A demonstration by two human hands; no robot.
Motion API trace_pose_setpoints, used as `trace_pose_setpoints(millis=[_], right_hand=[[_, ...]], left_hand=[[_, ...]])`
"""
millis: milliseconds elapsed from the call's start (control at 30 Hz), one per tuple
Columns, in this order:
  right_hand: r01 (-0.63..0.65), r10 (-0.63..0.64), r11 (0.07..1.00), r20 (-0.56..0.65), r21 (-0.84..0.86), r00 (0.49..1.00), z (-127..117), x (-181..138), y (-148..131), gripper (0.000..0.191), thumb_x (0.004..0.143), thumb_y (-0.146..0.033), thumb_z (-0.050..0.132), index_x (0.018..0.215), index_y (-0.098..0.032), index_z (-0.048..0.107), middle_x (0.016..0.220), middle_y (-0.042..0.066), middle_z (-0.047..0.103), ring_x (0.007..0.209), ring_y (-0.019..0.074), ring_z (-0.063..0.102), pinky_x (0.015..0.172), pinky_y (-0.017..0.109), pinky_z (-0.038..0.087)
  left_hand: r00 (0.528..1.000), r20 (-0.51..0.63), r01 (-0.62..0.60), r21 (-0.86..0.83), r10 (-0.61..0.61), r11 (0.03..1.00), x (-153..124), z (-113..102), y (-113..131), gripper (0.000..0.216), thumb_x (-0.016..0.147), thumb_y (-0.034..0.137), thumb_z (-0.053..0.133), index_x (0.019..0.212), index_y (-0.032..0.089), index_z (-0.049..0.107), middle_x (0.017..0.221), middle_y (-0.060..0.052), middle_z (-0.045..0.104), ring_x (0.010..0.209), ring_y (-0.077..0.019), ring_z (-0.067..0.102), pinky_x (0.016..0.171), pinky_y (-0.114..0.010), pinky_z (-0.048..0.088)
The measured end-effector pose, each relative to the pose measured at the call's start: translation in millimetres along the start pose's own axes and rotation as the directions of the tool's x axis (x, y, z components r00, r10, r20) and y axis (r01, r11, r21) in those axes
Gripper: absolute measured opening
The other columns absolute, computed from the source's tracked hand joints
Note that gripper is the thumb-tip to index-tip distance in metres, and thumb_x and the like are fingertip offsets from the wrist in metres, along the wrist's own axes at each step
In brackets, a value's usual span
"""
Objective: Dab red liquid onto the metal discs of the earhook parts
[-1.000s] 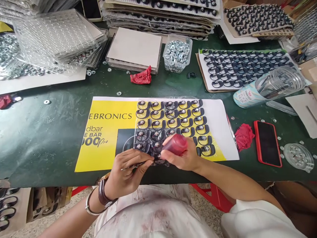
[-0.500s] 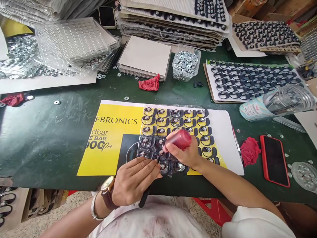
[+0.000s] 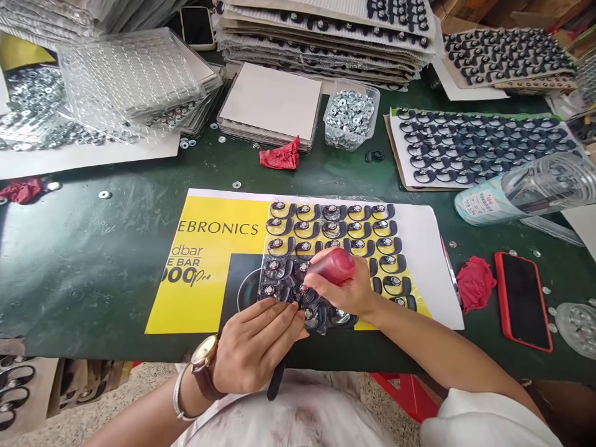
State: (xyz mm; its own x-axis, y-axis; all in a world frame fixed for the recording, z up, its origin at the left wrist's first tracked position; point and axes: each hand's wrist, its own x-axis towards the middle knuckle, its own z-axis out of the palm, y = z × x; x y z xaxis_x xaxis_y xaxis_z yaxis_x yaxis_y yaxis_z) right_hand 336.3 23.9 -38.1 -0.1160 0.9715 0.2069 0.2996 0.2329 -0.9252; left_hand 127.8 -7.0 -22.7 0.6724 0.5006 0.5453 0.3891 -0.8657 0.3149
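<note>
Tabletop (image 3: 139,177) of smooth dark green bore a glossy yellow sheet (image 3: 209,208), rows of curved black hooks (image 3: 332,227) across it; behind, I saw a clear tub (image 3: 345,143) of washers (image 3: 350,112); the curled right hand (image 3: 357,290) gripped a slanted red bottle (image 3: 334,267) over the hooks, the left hand (image 3: 258,341), back upward, a slim black tool (image 3: 277,380)

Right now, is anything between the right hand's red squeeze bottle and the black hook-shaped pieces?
Nothing visible: the right hand points the red squeeze bottle at the black hook-shaped pieces; the left hand is alongside.
</note>
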Motion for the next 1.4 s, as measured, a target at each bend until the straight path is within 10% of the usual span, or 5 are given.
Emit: trace_pose_setpoints(millis=[1400], right_hand=[[-0.030, 0.030, 0.999, 0.034, -0.019, 0.999, -5.8, -2.1, 0.9, 0.027, 0.081, -0.041, 0.069, 0.068, -0.019, 0.062, 0.053, -0.001, 0.060, 0.051, 0.0136, 0.058, 0.055, 0.027, 0.050]], left_hand=[[0.964, 0.032, 0.259, -0.341, -0.264, 0.904, 13.0, -5.4, -20.6, 0.021, 0.080, 0.001, 0.064, 0.097, 0.013, 0.065, 0.086, -0.004, 0.073, 0.075, -0.0128, 0.068, 0.071, -0.026, 0.053]])
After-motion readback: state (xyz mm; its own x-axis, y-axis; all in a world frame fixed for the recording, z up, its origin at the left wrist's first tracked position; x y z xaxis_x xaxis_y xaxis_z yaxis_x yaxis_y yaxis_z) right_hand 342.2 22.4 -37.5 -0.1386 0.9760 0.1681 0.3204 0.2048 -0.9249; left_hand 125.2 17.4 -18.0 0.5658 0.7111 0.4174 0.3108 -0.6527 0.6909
